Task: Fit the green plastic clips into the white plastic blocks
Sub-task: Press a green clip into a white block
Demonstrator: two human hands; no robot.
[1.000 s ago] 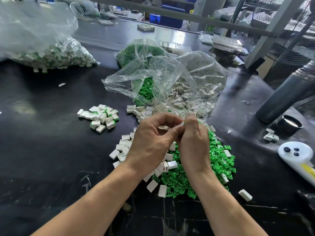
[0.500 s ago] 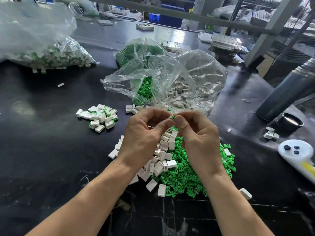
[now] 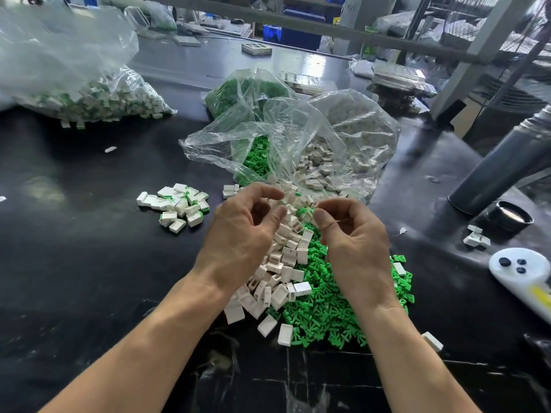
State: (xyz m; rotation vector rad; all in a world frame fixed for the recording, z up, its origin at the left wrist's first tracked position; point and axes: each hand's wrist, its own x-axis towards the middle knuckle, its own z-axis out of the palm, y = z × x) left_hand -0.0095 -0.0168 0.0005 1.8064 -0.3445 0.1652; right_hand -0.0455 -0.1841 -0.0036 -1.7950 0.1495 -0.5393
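Observation:
Loose white blocks (image 3: 283,263) and green clips (image 3: 325,311) lie heaped together on the black table, under and between my hands. My left hand (image 3: 241,236) hovers over the white blocks with its fingers loosely curved and nothing visible in them. My right hand (image 3: 354,242) hovers over the green clips, thumb pressed to a curled forefinger. A bit of green (image 3: 307,210) shows just beyond those fingertips, but whether it is pinched or lies on the heap is unclear. A small heap of blocks with clips fitted (image 3: 179,207) lies to the left.
An open clear bag (image 3: 298,150) of clips and blocks stands behind my hands. A second bag of fitted blocks (image 3: 98,99) sits at the far left. To the right are a grey cylinder (image 3: 504,162), a black cap (image 3: 510,216), a few loose blocks (image 3: 477,238) and a white device (image 3: 524,272).
My hands were pressed together at the fingertips around a small part. They have drawn apart sideways and now hover a hand's width from each other, and my left hand's fingers have loosened.

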